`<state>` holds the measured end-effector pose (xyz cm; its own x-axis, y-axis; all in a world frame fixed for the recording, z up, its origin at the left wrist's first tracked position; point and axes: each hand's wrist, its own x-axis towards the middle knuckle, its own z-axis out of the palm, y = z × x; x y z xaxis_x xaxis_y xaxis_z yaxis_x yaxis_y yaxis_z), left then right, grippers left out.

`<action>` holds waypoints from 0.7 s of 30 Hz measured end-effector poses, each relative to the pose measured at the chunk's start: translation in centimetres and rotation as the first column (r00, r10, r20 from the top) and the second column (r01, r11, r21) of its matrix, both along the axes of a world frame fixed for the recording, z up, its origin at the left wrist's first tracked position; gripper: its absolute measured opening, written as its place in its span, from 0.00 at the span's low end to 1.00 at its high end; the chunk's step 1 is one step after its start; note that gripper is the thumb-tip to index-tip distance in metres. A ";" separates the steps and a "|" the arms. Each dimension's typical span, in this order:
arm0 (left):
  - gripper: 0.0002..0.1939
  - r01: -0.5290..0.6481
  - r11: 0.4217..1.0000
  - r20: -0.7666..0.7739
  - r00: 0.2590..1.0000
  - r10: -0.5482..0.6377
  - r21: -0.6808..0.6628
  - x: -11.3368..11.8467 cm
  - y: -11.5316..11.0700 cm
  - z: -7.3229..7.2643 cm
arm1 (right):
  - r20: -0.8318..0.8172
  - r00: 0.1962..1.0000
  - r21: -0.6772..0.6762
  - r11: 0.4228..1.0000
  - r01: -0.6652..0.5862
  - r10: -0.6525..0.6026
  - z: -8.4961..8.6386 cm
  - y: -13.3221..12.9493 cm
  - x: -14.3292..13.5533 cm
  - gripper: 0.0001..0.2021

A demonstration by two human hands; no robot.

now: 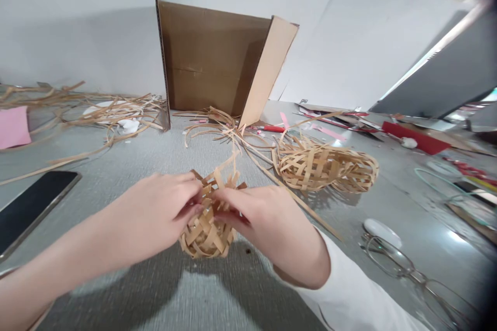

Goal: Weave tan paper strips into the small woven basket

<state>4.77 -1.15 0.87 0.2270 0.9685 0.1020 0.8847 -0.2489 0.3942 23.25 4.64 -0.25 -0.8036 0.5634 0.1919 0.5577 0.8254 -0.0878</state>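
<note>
Between my hands is a small woven basket (207,238) of tan flat strips, its rounded body toward me and loose strip ends sticking up at the far side. My left hand (171,204) pinches the basket's left upper edge, thumb and fingers closed on the weave. On the other side my right hand (258,212) grips the right upper edge, its fingertips partly hidden among the strips. A larger woven piece (326,168), narrowed at its middle, lies on its side to the right, with loose strips splaying from its left end.
A cardboard panel (213,57) stands folded at the back. Loose strips (116,114) are heaped at the left, near a pink paper (13,126) and a phone (34,209). Eyeglasses (417,275) and a white oval object (382,232) lie at the right, before red paper (415,137).
</note>
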 end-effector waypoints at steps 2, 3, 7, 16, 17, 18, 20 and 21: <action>0.11 0.067 0.996 0.023 0.998 -0.066 -0.051 -0.3 0.4 -0.1 | -0.026 0.999 0.051 0.999 -0.018 0.020 0.1 0.1 0.4 0.08; 0.11 0.088 0.993 0.023 0.996 -0.087 -0.081 -0.4 0.5 0.0 | -0.020 0.999 0.061 0.998 -0.026 0.027 0.2 0.1 0.5 0.09; 0.11 0.085 0.985 0.030 0.996 -0.082 -0.153 -0.3 0.7 0.3 | 0.047 0.997 0.030 0.998 -0.056 0.055 0.5 -0.2 0.6 0.07; 0.10 -0.054 0.968 0.073 0.995 0.074 -0.246 0.0 1.1 0.2 | -0.055 0.997 -0.235 0.971 0.033 -0.047 0.4 0.2 0.1 0.04; 0.10 -0.057 0.967 0.064 0.995 0.075 -0.249 -0.1 1.1 0.2 | -0.079 0.996 -0.252 0.967 0.027 -0.049 0.3 0.2 0.1 0.03; 0.10 -0.061 0.967 0.050 0.996 0.076 -0.248 -0.1 1.1 0.3 | -0.102 0.994 -0.260 0.965 0.017 -0.045 0.2 0.2 0.0 0.03; 0.11 -0.074 0.970 0.015 0.997 0.080 -0.233 -0.2 1.1 0.4 | -0.134 0.990 -0.264 0.965 -0.003 -0.034 0.1 0.2 0.0 0.04; 0.11 -0.074 0.972 0.000 0.997 0.076 -0.221 -0.2 1.1 0.4 | -0.144 0.989 -0.264 0.965 -0.013 -0.026 0.1 0.2 0.0 0.04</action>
<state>4.58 -0.08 1.25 0.1529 0.9816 -0.1148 0.8938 -0.0878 0.4399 23.20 4.80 -0.15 -0.7742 0.6149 0.1500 0.5284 0.7584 -0.3816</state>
